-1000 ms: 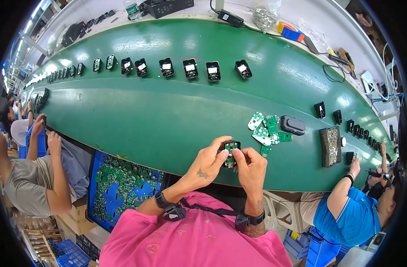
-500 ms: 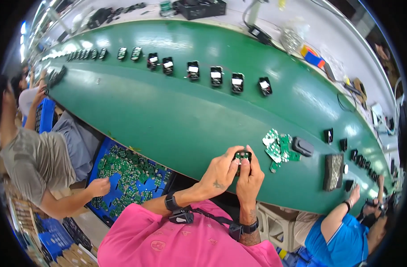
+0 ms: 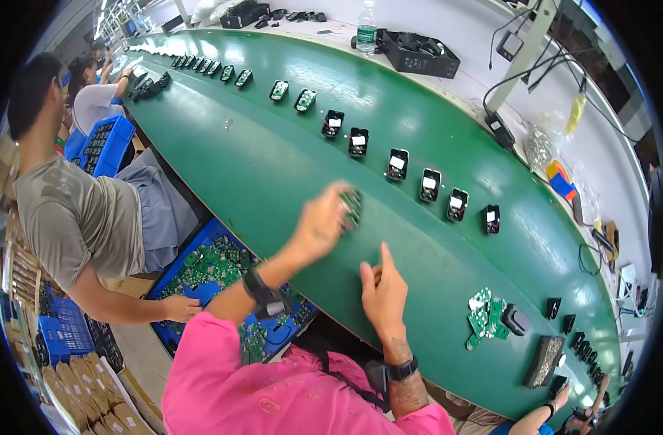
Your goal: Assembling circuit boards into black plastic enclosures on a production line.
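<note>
My left hand [image 3: 320,223] is raised over the green bench [image 3: 273,170], its fingers closed on the edge of a small circuit board in a black case [image 3: 352,210]. Motion blurs the hand and the board. To its right and nearer to me is my right hand [image 3: 386,293], holding nothing, with the index finger stretched out and the thumb apart. A row of black cases [image 3: 397,164] runs along the bench beyond my hands; some have white labels inside, others show green boards. Loose green circuit boards [image 3: 485,316] lie in a pile to the right, beside a dark grey block [image 3: 516,319].
A blue tray of circuit boards [image 3: 219,264] sits below the bench edge at my left, where a co-worker's hand [image 3: 181,308] reaches in. Another co-worker's hand [image 3: 561,397] is at the right edge, near a speckled block [image 3: 543,360]. A bottle [image 3: 366,29] stands at the back.
My hands have come apart. The left one has carried the board in its case forward and left; the right has let go. My view has shifted, so the bench appears moved.
</note>
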Action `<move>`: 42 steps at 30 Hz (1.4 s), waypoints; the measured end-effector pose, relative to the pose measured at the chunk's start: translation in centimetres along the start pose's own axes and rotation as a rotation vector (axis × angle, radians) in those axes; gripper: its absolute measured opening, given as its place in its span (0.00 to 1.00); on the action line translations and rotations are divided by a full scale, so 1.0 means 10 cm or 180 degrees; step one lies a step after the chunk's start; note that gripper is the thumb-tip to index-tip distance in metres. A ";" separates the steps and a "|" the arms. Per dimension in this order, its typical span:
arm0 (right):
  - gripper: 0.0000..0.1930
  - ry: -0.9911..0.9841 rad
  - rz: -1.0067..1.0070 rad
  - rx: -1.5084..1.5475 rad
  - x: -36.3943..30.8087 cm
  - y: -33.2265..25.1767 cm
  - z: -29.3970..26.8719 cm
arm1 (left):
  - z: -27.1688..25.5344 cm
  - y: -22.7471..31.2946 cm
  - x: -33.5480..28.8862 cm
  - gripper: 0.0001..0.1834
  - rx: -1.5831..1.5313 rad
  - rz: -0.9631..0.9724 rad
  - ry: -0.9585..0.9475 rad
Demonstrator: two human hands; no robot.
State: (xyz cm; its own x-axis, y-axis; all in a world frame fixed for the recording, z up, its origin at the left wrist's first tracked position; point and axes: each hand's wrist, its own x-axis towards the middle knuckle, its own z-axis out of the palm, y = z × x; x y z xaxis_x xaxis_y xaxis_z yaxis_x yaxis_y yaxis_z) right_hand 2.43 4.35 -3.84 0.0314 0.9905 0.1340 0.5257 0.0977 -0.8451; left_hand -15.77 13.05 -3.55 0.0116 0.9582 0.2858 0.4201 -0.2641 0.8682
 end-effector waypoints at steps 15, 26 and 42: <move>0.04 0.0193 -0.0686 -0.0700 0.01 0.23 0.12 | -2.07 -2.06 2.70 0.14 0.2179 -0.1062 0.2200; 0.06 0.0024 -0.0612 -0.0676 -0.02 0.17 0.08 | -2.42 -2.56 2.80 0.18 0.1930 -0.1139 0.1752; 0.08 0.1188 -0.0346 -0.0989 -0.54 0.49 -0.89 | -0.05 -0.17 1.26 0.38 0.1753 0.0860 -0.0583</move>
State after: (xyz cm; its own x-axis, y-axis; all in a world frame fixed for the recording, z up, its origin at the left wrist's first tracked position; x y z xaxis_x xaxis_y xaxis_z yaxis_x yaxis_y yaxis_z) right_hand 12.37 -1.38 -4.11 0.2347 0.8683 0.4370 0.7696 0.1087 -0.6292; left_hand -16.83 25.53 -1.20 0.3166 0.8819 0.3492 0.7849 -0.4503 0.4256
